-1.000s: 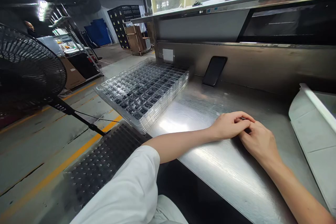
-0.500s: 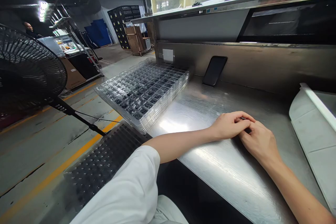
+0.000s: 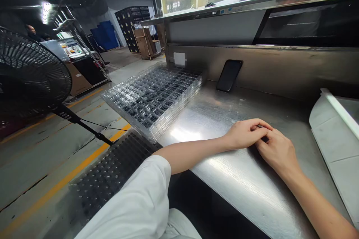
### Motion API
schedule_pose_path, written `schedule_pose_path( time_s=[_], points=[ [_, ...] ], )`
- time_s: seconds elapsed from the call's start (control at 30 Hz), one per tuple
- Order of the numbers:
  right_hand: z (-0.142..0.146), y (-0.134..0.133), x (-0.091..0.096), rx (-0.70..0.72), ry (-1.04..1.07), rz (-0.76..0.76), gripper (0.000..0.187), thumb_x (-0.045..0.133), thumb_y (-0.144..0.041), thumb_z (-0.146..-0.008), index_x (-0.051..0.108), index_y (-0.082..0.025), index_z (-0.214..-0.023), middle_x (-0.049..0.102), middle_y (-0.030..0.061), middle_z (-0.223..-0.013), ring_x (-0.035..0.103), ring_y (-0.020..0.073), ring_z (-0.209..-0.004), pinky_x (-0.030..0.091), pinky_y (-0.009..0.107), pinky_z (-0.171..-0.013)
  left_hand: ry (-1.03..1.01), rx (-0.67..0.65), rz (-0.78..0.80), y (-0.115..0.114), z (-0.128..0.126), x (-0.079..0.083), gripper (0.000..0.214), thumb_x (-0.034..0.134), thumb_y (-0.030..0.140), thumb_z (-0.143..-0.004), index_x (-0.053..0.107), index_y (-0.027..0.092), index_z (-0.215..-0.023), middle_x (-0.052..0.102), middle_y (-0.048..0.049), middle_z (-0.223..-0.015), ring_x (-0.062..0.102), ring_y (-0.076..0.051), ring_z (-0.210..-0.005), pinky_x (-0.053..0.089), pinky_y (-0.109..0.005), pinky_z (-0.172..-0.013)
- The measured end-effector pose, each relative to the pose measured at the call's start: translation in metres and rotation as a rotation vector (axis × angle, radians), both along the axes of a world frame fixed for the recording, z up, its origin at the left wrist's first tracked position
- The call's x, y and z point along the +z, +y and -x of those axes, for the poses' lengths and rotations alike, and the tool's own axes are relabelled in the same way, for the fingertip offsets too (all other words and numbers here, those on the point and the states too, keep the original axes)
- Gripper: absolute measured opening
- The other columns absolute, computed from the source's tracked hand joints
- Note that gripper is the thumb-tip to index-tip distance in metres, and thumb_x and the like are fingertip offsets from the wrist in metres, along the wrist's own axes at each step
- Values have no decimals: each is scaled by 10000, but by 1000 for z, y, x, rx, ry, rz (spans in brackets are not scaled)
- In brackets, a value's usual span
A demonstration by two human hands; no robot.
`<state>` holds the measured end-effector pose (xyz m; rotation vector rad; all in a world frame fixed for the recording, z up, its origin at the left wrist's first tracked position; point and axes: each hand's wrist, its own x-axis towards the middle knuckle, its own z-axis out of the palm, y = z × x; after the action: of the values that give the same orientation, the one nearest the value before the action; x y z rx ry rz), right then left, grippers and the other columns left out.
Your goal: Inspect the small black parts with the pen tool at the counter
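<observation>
Many dark parts [image 3: 146,123] in clear trays [image 3: 168,124]; white bin [image 3: 333,142]; left fingers [image 3: 260,122] folded over right fingers [image 3: 263,146] (grip unclear).

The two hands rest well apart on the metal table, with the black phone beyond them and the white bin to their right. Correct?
Not quite: the left hand and right hand are not apart; the head view shows them touching. They do rest on the metal table, with the black phone beyond and the white bin to their right.

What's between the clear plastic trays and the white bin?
In the head view: the left hand and right hand, touching each other, and, farther back, a black phone.
</observation>
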<state>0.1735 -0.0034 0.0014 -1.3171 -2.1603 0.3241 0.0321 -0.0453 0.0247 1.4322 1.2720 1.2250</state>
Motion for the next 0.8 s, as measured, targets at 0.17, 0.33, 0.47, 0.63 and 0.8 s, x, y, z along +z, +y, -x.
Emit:
schedule_pose_path(
  time_s=[0.17, 0.33, 0.47, 0.63, 0.8],
  points=[
    [1, -1, 2, 7, 9, -10, 446, 406, -556, -742, 725, -244, -769, 664, 107, -823, 657, 298, -821, 506, 407, -726, -6, 4, -13, 0, 0, -1, 233, 585, 279, -945, 776, 225, -1067, 764, -2, -1008, 685, -169, -1027, 512, -295, -1027],
    [2, -2, 4, -4, -10, 11, 483, 383, -558, -731, 735, -233, -792, 677, 123, -857, 664, 310, -837, 508, 419, -731, -6, 4, -28, 0, 0, -2, 233, 583, 287, -941, 772, 220, -1060, 767, -6, -1031, 687, -171, -1037, 504, -296, -1027],
    [3, -4, 7, -8, -16, 28, 496, 370, -570, -722, 725, -228, -781, 663, 125, -844, 657, 310, -829, 508, 423, -737, -5, 1, -18, 2, 0, -4, 245, 584, 298, -942, 777, 226, -1074, 766, -4, -1034, 687, -171, -1034, 510, -298, -1029],
    [4, -5, 10, -13, -28, 36, 498, 362, -571, -718, 718, -228, -774, 654, 124, -828, 656, 308, -827, 505, 421, -734, -11, 7, -38, 3, -1, -6, 241, 586, 305, -938, 775, 218, -1060, 764, -5, -1016, 685, -167, -1009, 507, -292, -1010],
    [4, -5, 10, -14, -36, 26, 485, 356, -560, -718, 714, -237, -767, 665, 119, -839, 669, 302, -856, 503, 408, -733, -10, 2, -49, 3, 0, -6, 234, 582, 313, -935, 763, 215, -1045, 753, -3, -963, 676, -165, -971, 504, -291, -975]
  ],
)
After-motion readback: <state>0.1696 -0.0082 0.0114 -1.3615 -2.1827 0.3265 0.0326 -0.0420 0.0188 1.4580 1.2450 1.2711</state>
